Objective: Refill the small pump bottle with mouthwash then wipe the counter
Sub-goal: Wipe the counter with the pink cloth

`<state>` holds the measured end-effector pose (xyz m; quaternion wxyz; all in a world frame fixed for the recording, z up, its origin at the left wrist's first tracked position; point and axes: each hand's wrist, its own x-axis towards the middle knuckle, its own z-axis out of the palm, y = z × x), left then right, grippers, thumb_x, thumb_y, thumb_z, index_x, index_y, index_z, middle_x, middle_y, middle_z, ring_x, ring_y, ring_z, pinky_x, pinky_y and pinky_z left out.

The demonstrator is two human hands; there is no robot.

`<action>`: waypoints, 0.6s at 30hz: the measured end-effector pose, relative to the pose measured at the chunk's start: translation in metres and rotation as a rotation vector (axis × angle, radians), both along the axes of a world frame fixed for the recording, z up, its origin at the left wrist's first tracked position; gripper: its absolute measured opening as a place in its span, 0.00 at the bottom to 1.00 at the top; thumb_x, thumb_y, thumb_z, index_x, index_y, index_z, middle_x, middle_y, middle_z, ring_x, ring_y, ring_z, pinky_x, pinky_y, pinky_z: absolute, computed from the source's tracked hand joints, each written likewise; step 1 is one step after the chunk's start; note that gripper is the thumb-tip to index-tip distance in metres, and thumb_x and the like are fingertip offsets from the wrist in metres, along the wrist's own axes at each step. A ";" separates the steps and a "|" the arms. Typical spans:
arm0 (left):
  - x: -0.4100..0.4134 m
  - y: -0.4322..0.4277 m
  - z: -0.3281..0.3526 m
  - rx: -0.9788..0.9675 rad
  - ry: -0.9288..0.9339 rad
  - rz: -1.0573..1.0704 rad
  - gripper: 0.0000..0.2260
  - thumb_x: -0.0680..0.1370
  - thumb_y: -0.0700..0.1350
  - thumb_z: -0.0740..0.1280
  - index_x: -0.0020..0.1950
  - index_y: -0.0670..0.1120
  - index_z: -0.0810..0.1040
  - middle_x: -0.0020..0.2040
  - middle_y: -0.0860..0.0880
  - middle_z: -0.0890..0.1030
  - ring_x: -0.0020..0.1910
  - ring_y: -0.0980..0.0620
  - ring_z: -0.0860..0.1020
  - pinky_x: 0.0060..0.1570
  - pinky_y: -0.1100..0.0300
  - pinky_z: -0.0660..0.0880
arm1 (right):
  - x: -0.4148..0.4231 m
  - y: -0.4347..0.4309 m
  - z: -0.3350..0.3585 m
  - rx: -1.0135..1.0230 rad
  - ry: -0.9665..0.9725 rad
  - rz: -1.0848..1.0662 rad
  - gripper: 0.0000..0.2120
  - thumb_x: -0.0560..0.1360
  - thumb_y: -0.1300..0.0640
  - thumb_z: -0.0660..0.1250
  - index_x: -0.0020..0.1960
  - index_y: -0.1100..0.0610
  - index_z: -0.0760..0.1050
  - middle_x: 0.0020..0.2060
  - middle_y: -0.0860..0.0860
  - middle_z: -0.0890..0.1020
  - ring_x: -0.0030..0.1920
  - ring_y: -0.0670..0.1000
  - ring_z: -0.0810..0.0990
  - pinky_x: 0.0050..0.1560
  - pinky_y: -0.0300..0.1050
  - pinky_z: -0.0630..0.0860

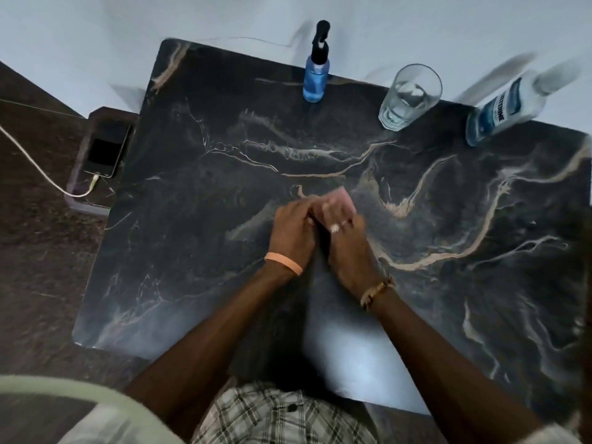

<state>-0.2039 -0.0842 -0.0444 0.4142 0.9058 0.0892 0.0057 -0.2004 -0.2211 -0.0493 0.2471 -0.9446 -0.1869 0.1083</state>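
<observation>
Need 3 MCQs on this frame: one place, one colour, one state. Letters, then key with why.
1. The pump bottle stands:
A) at the far edge of the counter
B) in a hand
C) on the floor

2. The cloth under the right hand is:
A) green
B) pink
C) white

3. The glass is:
A) tipped over
B) lifted
C) upright

Key:
1A, it stands at the back, left of the glass.
2B, pink shows beyond the hand.
3C, its base sits on the counter, mouth up.
</observation>
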 end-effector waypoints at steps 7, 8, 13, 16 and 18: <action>0.009 0.063 0.008 0.169 -0.009 0.173 0.18 0.75 0.33 0.61 0.64 0.39 0.75 0.62 0.41 0.77 0.63 0.44 0.74 0.66 0.54 0.66 | 0.050 0.101 0.014 0.118 0.107 0.116 0.19 0.76 0.70 0.60 0.67 0.66 0.72 0.65 0.63 0.75 0.67 0.60 0.72 0.68 0.49 0.67; 0.001 0.072 0.009 0.201 -0.015 0.152 0.16 0.76 0.35 0.61 0.63 0.40 0.76 0.61 0.41 0.78 0.61 0.45 0.75 0.65 0.53 0.68 | 0.035 0.110 0.014 0.174 0.153 0.208 0.20 0.77 0.70 0.59 0.69 0.65 0.71 0.66 0.62 0.74 0.68 0.58 0.72 0.70 0.49 0.67; -0.089 0.069 0.001 0.397 0.037 -0.070 0.18 0.70 0.38 0.67 0.59 0.43 0.80 0.56 0.43 0.80 0.54 0.40 0.77 0.59 0.50 0.70 | -0.004 0.050 0.009 -0.119 -0.022 0.711 0.18 0.81 0.59 0.59 0.70 0.56 0.73 0.70 0.55 0.72 0.68 0.57 0.69 0.69 0.54 0.65; -0.096 0.025 -0.004 0.425 -0.010 -0.142 0.18 0.69 0.44 0.70 0.59 0.47 0.81 0.56 0.46 0.81 0.57 0.40 0.75 0.59 0.49 0.70 | 0.016 -0.012 0.016 -0.131 -0.232 0.811 0.15 0.78 0.59 0.66 0.65 0.55 0.78 0.66 0.54 0.77 0.64 0.58 0.75 0.64 0.54 0.74; -0.075 -0.010 -0.007 0.379 -0.052 -0.221 0.17 0.71 0.43 0.70 0.60 0.45 0.80 0.60 0.43 0.79 0.58 0.38 0.75 0.61 0.49 0.70 | 0.036 -0.049 0.020 -0.043 -0.175 0.496 0.12 0.77 0.60 0.69 0.59 0.59 0.81 0.62 0.57 0.80 0.61 0.58 0.77 0.65 0.56 0.73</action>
